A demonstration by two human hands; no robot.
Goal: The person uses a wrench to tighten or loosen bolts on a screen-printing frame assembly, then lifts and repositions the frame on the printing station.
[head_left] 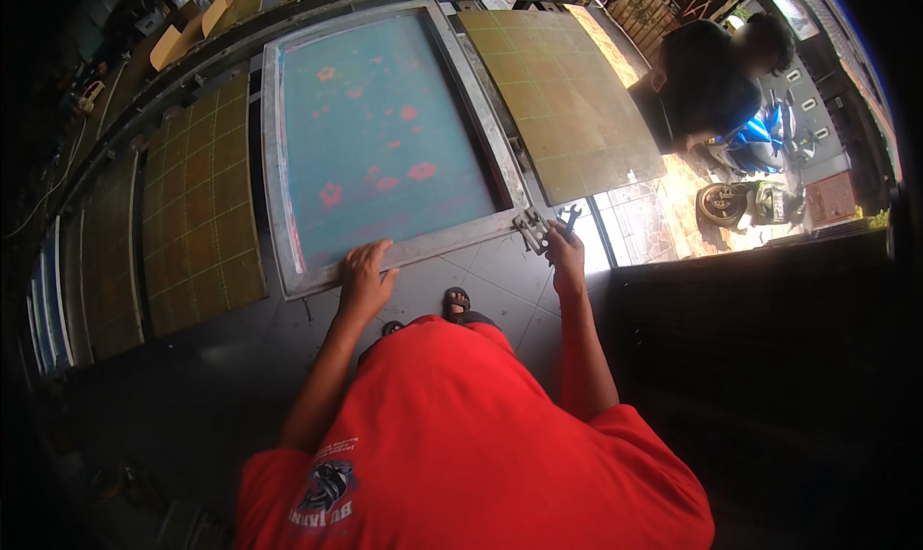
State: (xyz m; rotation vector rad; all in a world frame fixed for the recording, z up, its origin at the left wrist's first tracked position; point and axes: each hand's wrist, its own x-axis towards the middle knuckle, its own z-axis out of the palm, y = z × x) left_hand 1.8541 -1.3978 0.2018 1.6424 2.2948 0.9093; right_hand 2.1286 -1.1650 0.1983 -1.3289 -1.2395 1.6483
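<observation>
A screen-printing frame (288, 289) with a pale blue mesh (370, 127) and pink flower shapes lies ahead of me. My left hand (365, 274) grips its near rail, left of the middle, with fingers bent onto the rail. At the near right corner sits a metal clamp (531, 230). My right hand (566, 254) is closed on an open-ended wrench (572, 216) beside that clamp. Whether the wrench touches the clamp, I cannot tell.
Gridded boards (197, 194) flank the frame on both sides, like the one at right (553, 98). A co-worker (697, 84) in dark clothing bends beside a blue motorbike (755, 146) at upper right. Cardboard (178, 40) lies at upper left. My sandalled foot (457, 300) stands on floor tiles.
</observation>
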